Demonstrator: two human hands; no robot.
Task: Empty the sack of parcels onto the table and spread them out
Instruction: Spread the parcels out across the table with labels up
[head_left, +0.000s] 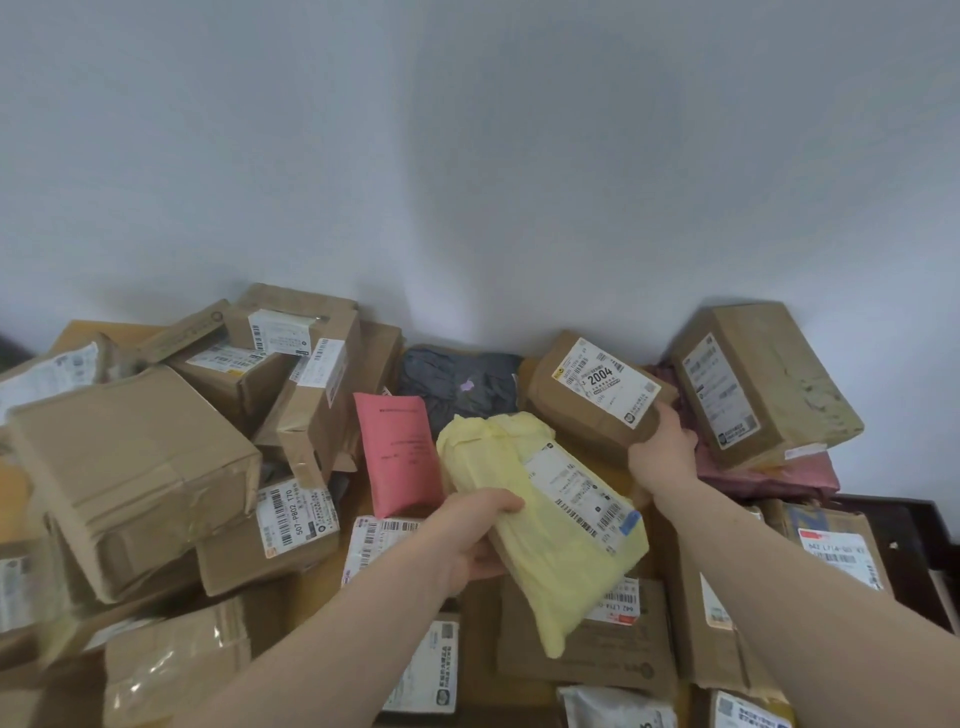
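1. The left hand grips the near edge of a yellow soft parcel and holds it tilted above the heap; the plastic looks slippery, so it may slide out of the fingers and drop onto the labelled boxes below.
2. The right hand curls round the lower corner of a brown box marked 2004. Held by one corner only, the box could twist and fall against the tilted brown box just beside it at the wall.
3. The stack of cartons at the left leans in several directions; a nudge from either arm could bring it down toward the pink mailer.
4. Parcels at the right lie close to the bench edge, next to dark furniture, and spreading could push one over.
5. No sack shows in view; the parcels already cover the bench.
6. The bench top is yellowish wood, seen only in gaps. Behind it stands a plain pale wall.
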